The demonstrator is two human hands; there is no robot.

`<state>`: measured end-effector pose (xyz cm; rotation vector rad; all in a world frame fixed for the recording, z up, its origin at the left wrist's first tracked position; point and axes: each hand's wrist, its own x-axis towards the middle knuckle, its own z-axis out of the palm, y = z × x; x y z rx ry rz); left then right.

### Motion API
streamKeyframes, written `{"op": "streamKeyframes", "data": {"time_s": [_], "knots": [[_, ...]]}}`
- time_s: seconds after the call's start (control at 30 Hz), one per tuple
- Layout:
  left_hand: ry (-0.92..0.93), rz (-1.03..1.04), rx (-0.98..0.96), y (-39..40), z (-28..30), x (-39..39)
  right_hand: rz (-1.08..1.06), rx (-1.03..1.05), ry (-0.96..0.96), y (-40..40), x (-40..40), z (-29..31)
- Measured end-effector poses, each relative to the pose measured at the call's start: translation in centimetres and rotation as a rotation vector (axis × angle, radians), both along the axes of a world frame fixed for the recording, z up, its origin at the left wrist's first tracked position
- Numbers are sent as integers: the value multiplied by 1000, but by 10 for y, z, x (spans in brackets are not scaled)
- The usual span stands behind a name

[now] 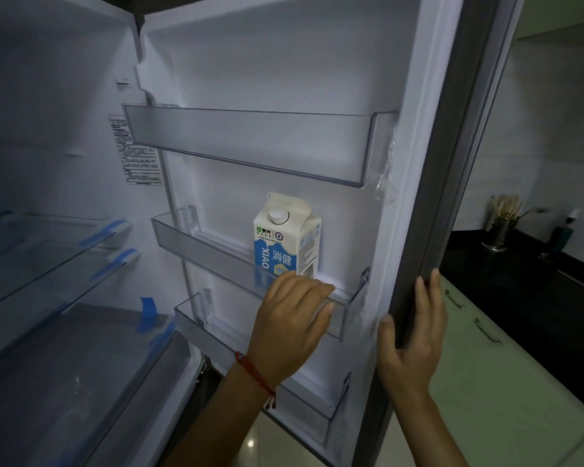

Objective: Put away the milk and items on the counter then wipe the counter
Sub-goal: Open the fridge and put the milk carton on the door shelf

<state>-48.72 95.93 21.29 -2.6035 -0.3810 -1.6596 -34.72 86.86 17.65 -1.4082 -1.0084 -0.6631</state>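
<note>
Milk carton (285, 235) is standing upright toward the right end of the middle door shelf (199, 244) (cap facing out). Left hand (292, 318), fingers loosely curled and released, is hovering at that shelf's front rail. Right hand (415, 335) is gripping the fridge door (452, 163) edge.

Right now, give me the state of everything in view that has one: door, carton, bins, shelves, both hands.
Fridge door: open, held at its edge.
Milk carton: upright in the second door bin, cap on.
Top door bin: empty.
Second door bin: holds only the carton.
Glass shelves: bare, blue tape on edges.
Left hand: open, at the bin front, apparently off the carton.
Right hand: gripping the door edge.
</note>
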Motion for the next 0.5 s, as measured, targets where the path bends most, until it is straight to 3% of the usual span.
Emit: {"op": "streamKeyframes", "data": {"time_s": [0.13,0.33,0.5], "knots": [[-2,-57,-49,0,1,-26,12,76,-37,-16,-7,9],[-10,-82,-120,-3,-1,-91,204,68,205,-30,-42,23],[9,70,-156,-19,4,-167,343,42,305,-37,-113,17]]}}
